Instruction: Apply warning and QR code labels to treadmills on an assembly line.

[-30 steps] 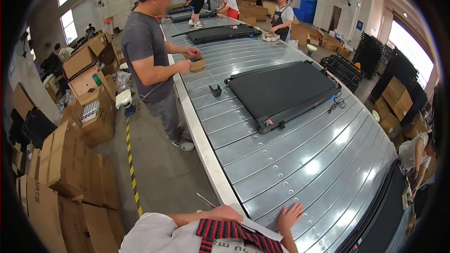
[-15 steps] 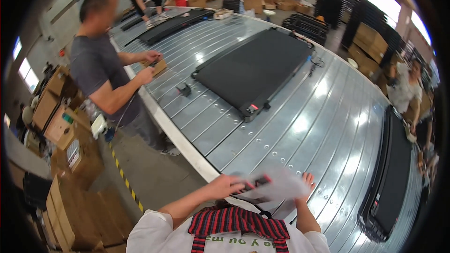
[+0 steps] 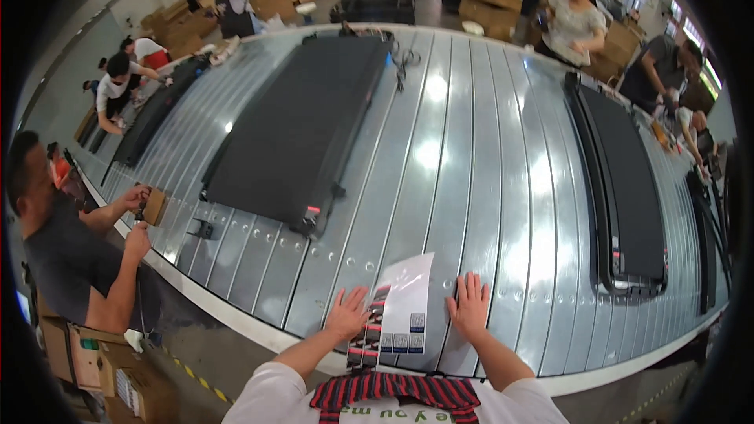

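A white sticker sheet [image 3: 406, 290] lies on the slatted metal conveyor [image 3: 440, 180] right in front of me. Printed square labels show on its lower part, and red-and-black stickers [image 3: 366, 349] run along its left side. My left hand [image 3: 348, 314] is spread flat at the sheet's left edge, its fingers touching the red-and-black stickers. To the right of the sheet, apart from it, my right hand [image 3: 470, 305] rests palm down on the slats with its fingers stretched out. Both hands hold nothing.
A black walking-pad treadmill [image 3: 294, 126] lies ahead to the left, a second treadmill [image 3: 624, 188] to the right. A small black bracket [image 3: 203, 228] sits near the left edge. A co-worker [image 3: 78, 251] at the left holds a cardboard piece [image 3: 155, 206]; several people work around the conveyor.
The sheet, blurred between my raised hands before, now lies flat on the slats. Both hands have come down beside it. My view has turned to the right.
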Available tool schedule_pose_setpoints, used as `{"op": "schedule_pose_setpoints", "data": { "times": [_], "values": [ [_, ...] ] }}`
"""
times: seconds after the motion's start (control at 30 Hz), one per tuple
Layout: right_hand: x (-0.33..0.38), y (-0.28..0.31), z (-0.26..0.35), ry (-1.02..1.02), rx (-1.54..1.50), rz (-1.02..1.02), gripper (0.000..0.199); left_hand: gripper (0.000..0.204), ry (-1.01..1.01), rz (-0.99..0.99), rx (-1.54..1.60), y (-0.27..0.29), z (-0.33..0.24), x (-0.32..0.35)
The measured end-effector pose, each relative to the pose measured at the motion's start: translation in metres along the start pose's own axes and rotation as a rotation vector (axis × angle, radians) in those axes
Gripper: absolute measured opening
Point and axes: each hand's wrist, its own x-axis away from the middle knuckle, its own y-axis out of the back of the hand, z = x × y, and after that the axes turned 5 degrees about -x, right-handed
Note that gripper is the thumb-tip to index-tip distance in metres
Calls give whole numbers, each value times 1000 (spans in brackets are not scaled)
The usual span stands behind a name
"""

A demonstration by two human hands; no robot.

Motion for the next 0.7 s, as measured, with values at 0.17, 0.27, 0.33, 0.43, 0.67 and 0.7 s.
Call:
{"op": "schedule_pose_setpoints", "data": {
  "times": [0.17,0.27,0.33,0.43,0.67,0.7],
  "values": [
    [-8,-1,-2,-28,53,33,58,49,-71,-55,78,6,4,-13],
    [-12,-10,-8,-44,116,36,59,49,-89,17,74,12,6,-21],
    [-15,-11,-8,-18,133,14,59,47,-62,78,25,11,8,-21],
    [-18,-7,-3,-20,148,39,58,45,-67,-12,65,9,9,-19],
    [-14,-10,-3,-37,201,38,59,46,-79,-14,47,19,5,-18],
    [-13,-10,-3,-30,194,35,57,50,-69,57,12,21,4,-18]
  ]
}}
